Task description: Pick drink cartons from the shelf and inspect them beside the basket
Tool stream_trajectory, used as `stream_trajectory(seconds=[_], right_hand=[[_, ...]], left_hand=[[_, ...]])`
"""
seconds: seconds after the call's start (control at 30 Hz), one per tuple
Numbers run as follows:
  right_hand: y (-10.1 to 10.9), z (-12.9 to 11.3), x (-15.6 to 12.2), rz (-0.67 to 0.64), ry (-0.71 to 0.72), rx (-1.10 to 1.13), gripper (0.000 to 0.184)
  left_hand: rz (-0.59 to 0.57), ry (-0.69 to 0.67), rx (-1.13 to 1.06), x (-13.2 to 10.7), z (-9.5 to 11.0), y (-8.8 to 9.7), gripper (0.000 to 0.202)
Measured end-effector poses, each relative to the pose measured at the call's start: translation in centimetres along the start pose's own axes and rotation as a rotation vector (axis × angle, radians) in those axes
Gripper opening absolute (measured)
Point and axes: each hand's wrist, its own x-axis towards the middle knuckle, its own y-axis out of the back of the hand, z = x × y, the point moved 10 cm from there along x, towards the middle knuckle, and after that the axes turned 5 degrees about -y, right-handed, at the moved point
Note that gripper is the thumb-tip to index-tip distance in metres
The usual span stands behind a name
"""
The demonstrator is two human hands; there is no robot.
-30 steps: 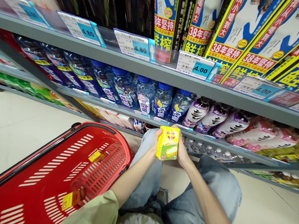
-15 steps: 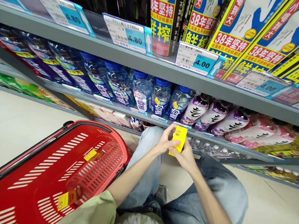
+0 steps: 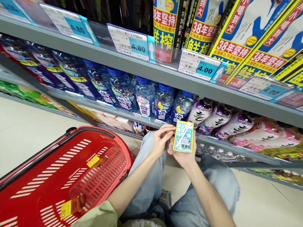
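Note:
My right hand [image 3: 183,158] is wrapped round a small drink carton [image 3: 183,143], holding it upright from behind and below. Its broad face is turned to me: a yellow border, blue print with white characters, and a white straw slanting across it. My left hand [image 3: 162,140] is at the carton's left edge, thumb and fingers pinched together. What lies between those fingertips is too small to make out. Both hands are above my knees, in front of a row of blue-capped drink bottles [image 3: 163,104].
A red shopping basket [image 3: 49,148] stands at my left, with two yellow-labelled items [image 3: 70,208] in it. Purple-labelled bottles [image 3: 219,119] share the lower shelf. Overhead, the upper shelf edge [image 3: 164,71] carries price tags and tall cartons [image 3: 244,47].
The carton has been turned so its broad printed face shows instead of a narrow yellow side. My left hand has shifted to its left edge; my right hand now supports it from behind.

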Motion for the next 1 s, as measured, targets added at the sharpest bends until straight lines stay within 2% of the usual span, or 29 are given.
stream_trajectory(seconds=[0.13,0.27,0.67,1.0], right_hand=[[-0.1,1.7,2.2,-0.074,-0.038,0.009,0.073],[0.4,3.7,3.9,-0.085,-0.127,-0.005,0.082],[-0.4,4.0,4.4,-0.031,-0.122,0.049,0.086],[-0.8,3.8,4.8,-0.161,-0.074,0.088,0.078]], left_hand=[[0.077,-0.144,0.075,0.0,1.4,1.4,0.013],[0.13,-0.194,0.085,0.3,2.1,2.2,0.01],[0.157,-0.148,0.062,1.2,1.6,3.3,0.007],[0.21,-0.092,0.082,1.5,0.7,4.0,0.008]])
